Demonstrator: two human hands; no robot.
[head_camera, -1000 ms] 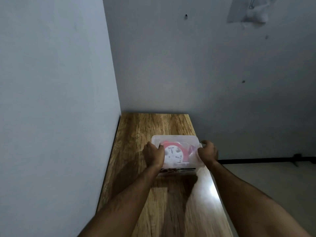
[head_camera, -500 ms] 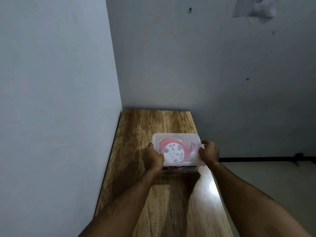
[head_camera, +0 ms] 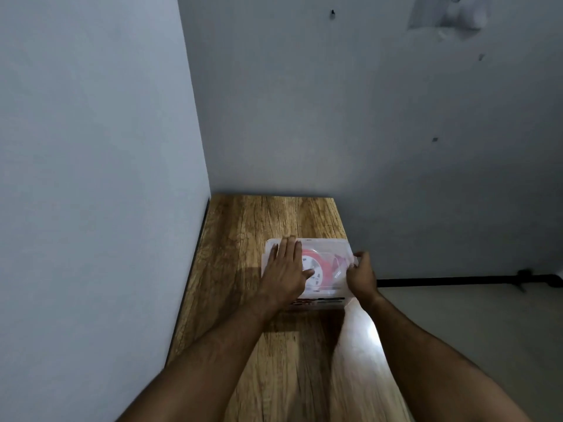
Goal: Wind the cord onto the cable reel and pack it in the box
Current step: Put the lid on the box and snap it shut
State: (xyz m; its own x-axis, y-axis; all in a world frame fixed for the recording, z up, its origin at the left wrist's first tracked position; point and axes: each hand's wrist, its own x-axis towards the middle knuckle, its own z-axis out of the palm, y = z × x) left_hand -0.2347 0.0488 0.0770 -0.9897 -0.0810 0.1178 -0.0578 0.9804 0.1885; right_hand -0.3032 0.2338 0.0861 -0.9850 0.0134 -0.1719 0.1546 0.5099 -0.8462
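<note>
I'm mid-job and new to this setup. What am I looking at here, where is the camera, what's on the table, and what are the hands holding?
There is no machine here: a person works with two bare hands, and the single view comes from a camera worn on their head, looking forward and down. A wooden table stands in a corner between two walls. On it sits a clear plastic box with its lid on, and a red and white cable reel shows through the lid. The left hand lies flat on top of the lid, fingers straight. The right hand grips the box's right edge with curled fingers.
</note>
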